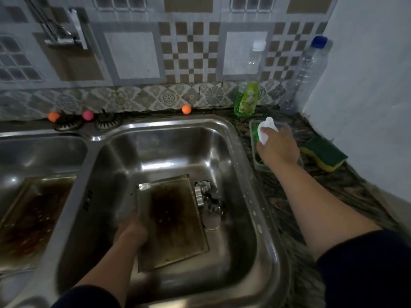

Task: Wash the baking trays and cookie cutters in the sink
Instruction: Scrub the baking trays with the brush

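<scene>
Progress: washing barely begun; both trays look stained.
Left hand (131, 232): I grip the baking tray (171, 221) at lower centre, cookie cutters (205, 196) beside it.
Right hand (278, 147): holds a white cloth (265, 130) over the plastic container (253, 138), right of frame.
Left: second tray (33, 214), far left basin.

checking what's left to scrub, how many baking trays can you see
2. One baking tray lies in the right sink basin, held at its edge by the left hand. The other tray lies in the left basin, partly cut off; more may be out of view.

Left basin's baking tray (33, 218) cut by frame edge, right hand's (278, 147) fingers hidden inside container (253, 138)
</scene>
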### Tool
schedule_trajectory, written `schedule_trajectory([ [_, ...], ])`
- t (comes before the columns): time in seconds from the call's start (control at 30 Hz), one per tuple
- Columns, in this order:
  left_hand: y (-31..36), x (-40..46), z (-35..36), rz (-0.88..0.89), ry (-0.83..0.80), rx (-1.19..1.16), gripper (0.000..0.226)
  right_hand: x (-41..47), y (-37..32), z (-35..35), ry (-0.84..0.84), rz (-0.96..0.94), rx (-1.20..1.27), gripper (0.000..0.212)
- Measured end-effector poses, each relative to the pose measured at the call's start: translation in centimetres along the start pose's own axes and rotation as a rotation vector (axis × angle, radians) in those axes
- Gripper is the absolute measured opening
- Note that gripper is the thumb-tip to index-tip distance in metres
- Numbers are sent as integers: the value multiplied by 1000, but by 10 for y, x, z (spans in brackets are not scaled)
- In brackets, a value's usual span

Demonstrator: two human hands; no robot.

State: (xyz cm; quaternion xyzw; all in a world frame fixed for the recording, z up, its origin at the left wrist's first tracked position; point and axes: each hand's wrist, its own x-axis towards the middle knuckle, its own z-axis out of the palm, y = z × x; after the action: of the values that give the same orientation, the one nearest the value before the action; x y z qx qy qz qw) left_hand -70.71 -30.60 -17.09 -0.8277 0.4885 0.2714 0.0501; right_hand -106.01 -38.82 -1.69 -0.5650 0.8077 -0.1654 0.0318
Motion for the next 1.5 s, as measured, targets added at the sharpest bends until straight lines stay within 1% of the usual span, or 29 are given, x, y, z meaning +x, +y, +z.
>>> schedule_trajectory([
  [0.07,1,-2,-4,76,-2,-16,82,2,0,-2,-16,-11,-11,43],
  [0.13,5,-3,-9,125,10,-57,83,6,-1,-5,-65,-26,-46,43],
  [0.2,10,-5,-15,147,17,-109,77,10,-2,-6,-106,-30,-63,40],
  [0.3,15,-11,-18,199,60,-192,65,6,-2,-1,-113,-20,-88,38],
  [0.37,18,-18,-20,245,82,-289,63,5,-2,-2,-122,-14,-107,39],
  [0.43,19,-21,-19,267,114,-332,64,5,-3,-5,-139,-4,-105,40],
  [0.57,23,-31,-22,321,163,-403,66,0,-1,-10,-101,40,-48,39],
  [0.7,25,-41,-31,416,221,-500,67,1,-15,-25,-121,59,-113,35],
  [0.77,23,-44,-38,450,230,-550,70,-1,-27,-39,-89,51,-111,39],
  [0.83,20,-46,-46,465,222,-630,72,-9,-42,-51,-29,6,-56,45],
  [0.93,19,-48,-59,522,273,-727,77,-34,-74,-58,38,-114,62,48],
  [1.0,21,-50,-71,565,296,-787,77,-58,-99,-55,26,-211,115,48],
  [1.07,23,-51,-83,615,315,-849,78,-87,-122,-46,-29,-338,140,47],
  [1.13,24,-50,-96,683,382,-869,81,-117,-140,-33,-92,-436,155,44],
  [1.2,24,-51,-110,748,445,-859,85,-139,-156,-22,-104,-488,178,43],
  [1.27,24,-58,-124,798,460,-855,86,-138,-174,-22,-68,-515,186,45],
  [1.33,22,-66,-133,855,476,-837,84,-123,-194,-33,25,-522,222,47],
  [1.4,21,-70,-139,900,535,-760,85,-107,-212,-51,118,-543,255,48],
  [1.43,21,-68,-142,910,554,-766,86,-104,-217,-56,129,-567,249,49],
  [1.5,19,-63,-152,902,541,-875,89,-116,-215,-50,72,-604,228,50],
])
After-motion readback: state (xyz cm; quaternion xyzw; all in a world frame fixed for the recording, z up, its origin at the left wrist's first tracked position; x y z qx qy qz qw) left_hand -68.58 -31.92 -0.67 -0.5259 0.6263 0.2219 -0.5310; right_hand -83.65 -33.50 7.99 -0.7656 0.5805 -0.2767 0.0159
